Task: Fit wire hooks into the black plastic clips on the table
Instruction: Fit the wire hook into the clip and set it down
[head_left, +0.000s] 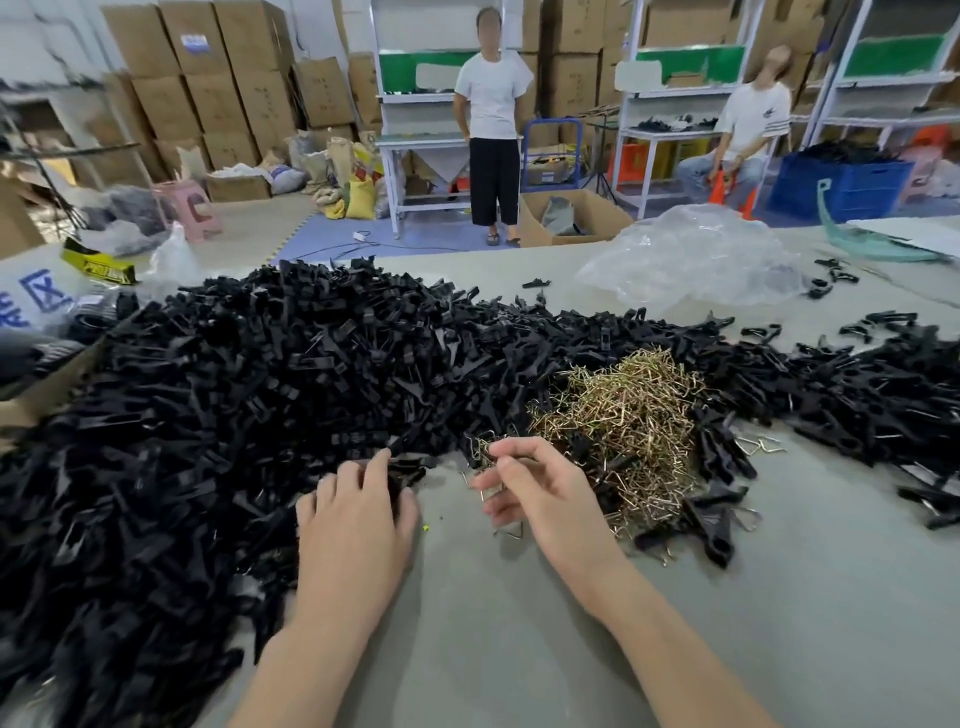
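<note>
A huge heap of black plastic clips (249, 395) covers the left and middle of the grey table (519, 623). A tangle of brass-coloured wire hooks (623, 421) lies in a heap to the right of centre. My left hand (358, 514) rests palm down at the heap's edge, fingers curled over a black clip (402, 470). My right hand (535, 488) hovers beside the wire pile, thumb and forefinger pinching a wire hook (485, 449). A loose wire hook (511, 530) lies under that hand.
More black clips (872, 395) spread along the right side, some with wires fitted. A crumpled clear plastic bag (691, 260) lies at the far edge. Beyond the table one person stands (493, 119), another sits (748, 135), among cardboard boxes, shelving and a blue crate (841, 187).
</note>
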